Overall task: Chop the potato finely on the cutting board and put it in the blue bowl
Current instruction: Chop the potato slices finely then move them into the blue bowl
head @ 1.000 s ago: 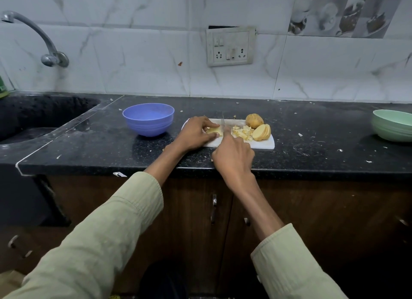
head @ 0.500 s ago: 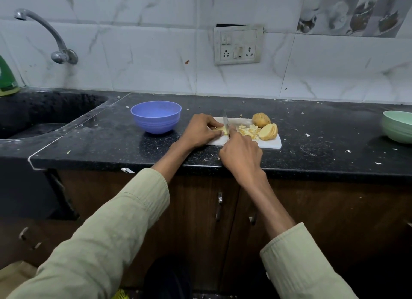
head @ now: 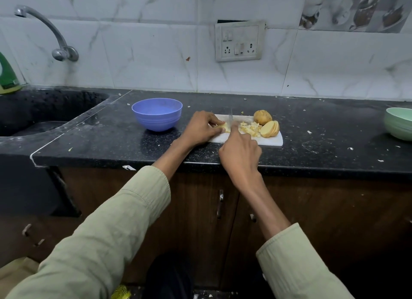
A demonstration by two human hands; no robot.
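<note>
A potato piece was pinned on the cutting board by the left hand; the knife was gripped by the right hand. Fingertips beside the blade risked being nicked.

Bare counter left of blue bowl; board crowded

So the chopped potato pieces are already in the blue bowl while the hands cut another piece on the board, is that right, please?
Not quite. The head view shows the blue bowl holding no potato; the chopped pieces lie on the cutting board. The rest holds: the left hand steadies a potato piece while the right hand works the knife.
</note>
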